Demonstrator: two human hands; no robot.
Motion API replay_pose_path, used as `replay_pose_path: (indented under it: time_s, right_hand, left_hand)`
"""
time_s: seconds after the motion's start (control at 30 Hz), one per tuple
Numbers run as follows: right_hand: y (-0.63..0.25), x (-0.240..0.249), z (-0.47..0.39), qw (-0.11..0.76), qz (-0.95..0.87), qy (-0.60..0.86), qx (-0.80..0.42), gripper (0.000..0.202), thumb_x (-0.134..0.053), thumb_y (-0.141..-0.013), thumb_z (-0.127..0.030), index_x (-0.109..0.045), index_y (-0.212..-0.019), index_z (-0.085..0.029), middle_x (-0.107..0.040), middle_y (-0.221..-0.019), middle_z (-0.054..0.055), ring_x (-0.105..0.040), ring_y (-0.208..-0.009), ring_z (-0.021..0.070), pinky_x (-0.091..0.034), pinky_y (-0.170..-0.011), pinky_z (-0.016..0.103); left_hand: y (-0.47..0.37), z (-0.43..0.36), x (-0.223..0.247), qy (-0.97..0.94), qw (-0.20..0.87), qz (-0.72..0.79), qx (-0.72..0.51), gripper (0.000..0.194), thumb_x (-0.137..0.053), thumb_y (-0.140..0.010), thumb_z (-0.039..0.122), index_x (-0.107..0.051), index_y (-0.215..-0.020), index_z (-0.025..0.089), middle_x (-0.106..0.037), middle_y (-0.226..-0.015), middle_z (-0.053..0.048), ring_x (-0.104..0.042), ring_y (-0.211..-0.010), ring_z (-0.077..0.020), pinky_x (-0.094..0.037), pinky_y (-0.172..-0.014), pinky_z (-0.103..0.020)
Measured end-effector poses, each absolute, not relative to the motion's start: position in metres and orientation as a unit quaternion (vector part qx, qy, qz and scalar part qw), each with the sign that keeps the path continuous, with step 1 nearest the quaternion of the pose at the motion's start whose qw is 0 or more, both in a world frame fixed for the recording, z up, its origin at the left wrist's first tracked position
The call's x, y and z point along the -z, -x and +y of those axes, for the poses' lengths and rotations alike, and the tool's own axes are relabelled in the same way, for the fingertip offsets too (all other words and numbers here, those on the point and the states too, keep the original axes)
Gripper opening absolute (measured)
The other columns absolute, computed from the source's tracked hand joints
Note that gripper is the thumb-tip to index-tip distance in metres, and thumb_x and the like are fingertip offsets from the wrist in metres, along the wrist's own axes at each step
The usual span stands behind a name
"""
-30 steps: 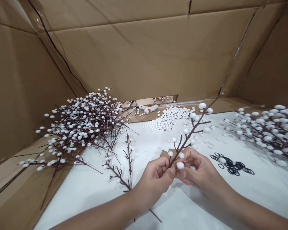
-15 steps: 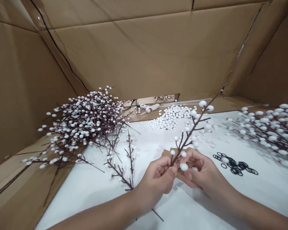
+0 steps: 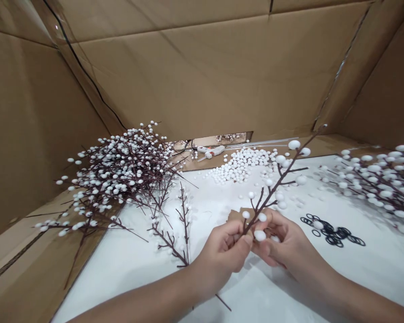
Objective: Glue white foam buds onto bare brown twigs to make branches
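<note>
My left hand [image 3: 224, 253] is closed round the lower stem of a dark brown branch [image 3: 274, 192] that slants up to the right and carries white berries. Close beside it, my right hand [image 3: 279, 237] has its fingers pinched at the branch's lower twigs, near a white berry [image 3: 260, 235]; what exactly they grip is partly hidden. Behind the hands a torn brown piece [image 3: 235, 215] lies on the white sheet [image 3: 121, 269]. Two thinner sprigs, one of them a twig [image 3: 170, 246], rest left of my hands.
At the left is a large heap of berried branches [image 3: 121, 166], at the right another bunch [image 3: 387, 179]. Loose white berries [image 3: 244, 161] and a white glue gun [image 3: 210, 151] lie at the back. Black rings [image 3: 335, 233] are right of my hands. Cardboard walls [image 3: 205, 80] surround the work surface.
The branch's tip has swung to the right and slightly lower, and its berries have shifted with it. Both hands stay close together in nearly the same pose.
</note>
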State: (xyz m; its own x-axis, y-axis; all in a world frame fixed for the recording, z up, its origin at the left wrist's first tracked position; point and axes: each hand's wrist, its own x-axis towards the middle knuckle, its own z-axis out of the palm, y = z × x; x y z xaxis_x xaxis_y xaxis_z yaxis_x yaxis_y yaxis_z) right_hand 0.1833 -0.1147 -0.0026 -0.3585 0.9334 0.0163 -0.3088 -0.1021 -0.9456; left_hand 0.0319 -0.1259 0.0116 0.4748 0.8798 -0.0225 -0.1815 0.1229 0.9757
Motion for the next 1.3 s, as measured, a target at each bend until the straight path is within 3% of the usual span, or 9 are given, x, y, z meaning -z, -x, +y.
replay_pose_path:
  time_s: [0.17, 0.33, 0.57, 0.7, 1.03, 1.3]
  right_hand:
    - [-0.18, -0.004, -0.116, 0.468, -0.465, 0.336, -0.672, 0.043, -0.079, -0.053, -0.045, -0.048, -0.067, -0.019, -0.054, -0.064, -0.005, -0.031, -0.036, 0.001, -0.024, -0.04, 0.02]
    - [-0.18, -0.005, -0.116, 0.467, -0.463, 0.353, -0.665, 0.039, -0.079, -0.055, -0.039, -0.046, -0.066, -0.02, -0.049, -0.055, -0.007, -0.029, -0.034, 0.0018, -0.021, -0.038, 0.02]
    - [-0.181, -0.002, -0.117, 0.474, -0.455, 0.343, -0.671, 0.034, -0.079, -0.057, -0.026, -0.047, -0.066, -0.02, -0.055, -0.062, -0.007, -0.032, -0.034, 0.0001, -0.024, -0.039, 0.019]
    - [-0.182, -0.002, -0.117, 0.468, -0.464, 0.342, -0.67, 0.033, -0.078, -0.059, -0.027, -0.047, -0.065, -0.02, -0.055, -0.059, -0.006, -0.036, -0.034, 0.0018, -0.023, -0.038, 0.019]
    - [-0.177, 0.001, -0.117, 0.492, -0.482, 0.326, -0.647, 0.038, -0.078, -0.061, -0.035, -0.043, -0.065, -0.019, -0.059, -0.071, -0.005, -0.043, -0.032, 0.0011, -0.027, -0.04, 0.02]
    - [-0.181, 0.006, -0.102, 0.456, -0.562, 0.31, -0.617, 0.039, -0.07, -0.064, -0.048, -0.045, -0.068, -0.019, -0.058, -0.072, -0.003, -0.042, -0.034, 0.0033, -0.025, -0.038, 0.02]
  left_hand:
    - [-0.034, -0.127, -0.015, -0.531, 0.681, 0.31, -0.398, 0.033, -0.053, -0.078, 0.048, -0.046, -0.072, 0.016, -0.052, -0.05, 0.003, -0.021, -0.036, -0.0018, -0.017, -0.038, -0.019]
    - [-0.035, -0.127, -0.014, -0.53, 0.682, 0.311, -0.397, 0.032, -0.053, -0.079, 0.047, -0.047, -0.073, 0.016, -0.054, -0.052, 0.002, -0.021, -0.036, -0.0017, -0.017, -0.037, -0.019]
    - [-0.034, -0.128, -0.012, -0.528, 0.68, 0.31, -0.403, 0.03, -0.053, -0.08, 0.044, -0.047, -0.072, 0.015, -0.052, -0.051, 0.003, -0.02, -0.036, -0.0008, -0.018, -0.037, -0.019]
    - [-0.034, -0.129, -0.011, -0.533, 0.677, 0.308, -0.404, 0.029, -0.051, -0.082, 0.042, -0.047, -0.072, 0.015, -0.052, -0.051, 0.003, -0.02, -0.036, -0.0009, -0.018, -0.037, -0.018]
    - [-0.037, -0.127, -0.009, -0.506, 0.677, 0.325, -0.424, 0.034, -0.055, -0.076, 0.048, -0.045, -0.069, 0.016, -0.036, -0.04, 0.01, -0.021, -0.032, -0.0013, -0.017, -0.035, -0.018]
    - [-0.038, -0.122, -0.002, -0.506, 0.694, 0.308, -0.409, 0.037, -0.049, -0.078, 0.052, -0.042, -0.084, 0.017, -0.058, -0.056, 0.002, -0.026, -0.028, -0.0003, -0.015, -0.032, -0.017]
